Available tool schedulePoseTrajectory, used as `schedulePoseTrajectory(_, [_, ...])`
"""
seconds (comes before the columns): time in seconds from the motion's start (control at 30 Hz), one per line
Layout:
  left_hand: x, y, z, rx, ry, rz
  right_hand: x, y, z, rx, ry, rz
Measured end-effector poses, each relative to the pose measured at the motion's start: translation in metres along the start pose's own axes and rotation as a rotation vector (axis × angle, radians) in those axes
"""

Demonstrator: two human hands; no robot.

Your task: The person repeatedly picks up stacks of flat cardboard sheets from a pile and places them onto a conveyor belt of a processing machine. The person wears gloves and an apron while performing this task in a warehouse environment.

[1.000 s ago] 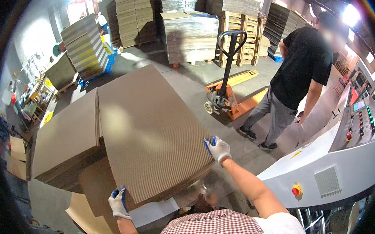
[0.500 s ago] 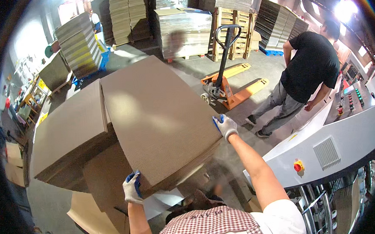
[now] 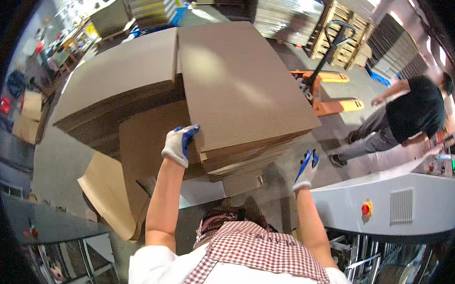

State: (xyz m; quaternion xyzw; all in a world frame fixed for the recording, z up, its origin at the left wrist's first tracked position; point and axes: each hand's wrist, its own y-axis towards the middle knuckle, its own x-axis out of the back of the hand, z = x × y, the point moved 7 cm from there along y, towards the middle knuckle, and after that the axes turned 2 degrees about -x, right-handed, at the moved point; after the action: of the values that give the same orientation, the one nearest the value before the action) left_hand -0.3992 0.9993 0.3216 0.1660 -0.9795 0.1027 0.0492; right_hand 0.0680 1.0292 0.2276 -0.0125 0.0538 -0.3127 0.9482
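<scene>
A stack of brown corrugated cardboard sheets (image 3: pixel 245 85) stands in front of me, its top sheet finely ribbed. My left hand (image 3: pixel 181 145), in a white glove with blue-coated palm, is at the left edge of this stack near its front corner. Its fingers are bent toward the sheets, with the tips at the edge and nothing seen gripped. Off the front right corner, my right hand (image 3: pixel 306 170) in a matching glove is apart from the cardboard, fingers stretched out and holding nothing. Left of the stack is a second pile of cardboard sheets (image 3: pixel 117 68).
A person in black (image 3: pixel 414 108) stands at the right, beyond a grey machine housing (image 3: pixel 392 201) with a red knob (image 3: pixel 366 208). Behind the stack is an orange pallet jack (image 3: pixel 332 107). A curled tan sheet (image 3: pixel 105 198) lies at the lower left. Wooden pallets (image 3: pixel 337 30) stand farther back.
My right hand has come off the stack's right corner and its fingers have straightened. My left hand has shifted from the front corner to the left edge. The view has turned rightward and down.
</scene>
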Motion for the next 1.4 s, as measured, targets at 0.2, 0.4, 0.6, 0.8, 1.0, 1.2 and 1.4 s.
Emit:
schedulePoseTrajectory(0.2, [0.003,0.02,0.056,0.365,-0.75,0.173,-0.047,-0.085,-0.045,-0.531,0.213,0.591])
schedulePoseTrajectory(0.4, [-0.008,0.026,0.066,0.406,-0.905,0.295,-0.114,-0.166,-0.039,-0.799,0.17,0.895])
schedulePoseTrajectory(0.6, [-0.022,0.033,0.045,0.398,-0.925,0.305,-0.172,-0.189,-0.004,-0.761,0.292,0.917])
schedulePoseTrajectory(0.8, [-0.024,0.02,0.02,0.249,-0.739,0.304,-0.246,-0.215,0.024,-0.807,0.648,0.7])
schedulePoseTrajectory(1.0, [-0.015,0.037,0.044,0.38,-0.726,0.386,-0.252,-0.198,0.031,-0.786,0.687,0.63])
schedulePoseTrajectory(1.2, [-0.019,0.136,0.04,0.431,-0.955,0.366,-0.22,-0.161,0.117,-0.57,0.406,0.343])
schedulePoseTrajectory(1.4, [-0.033,0.167,-0.01,0.197,-1.166,0.601,-0.115,-0.14,0.179,-0.303,0.342,0.346])
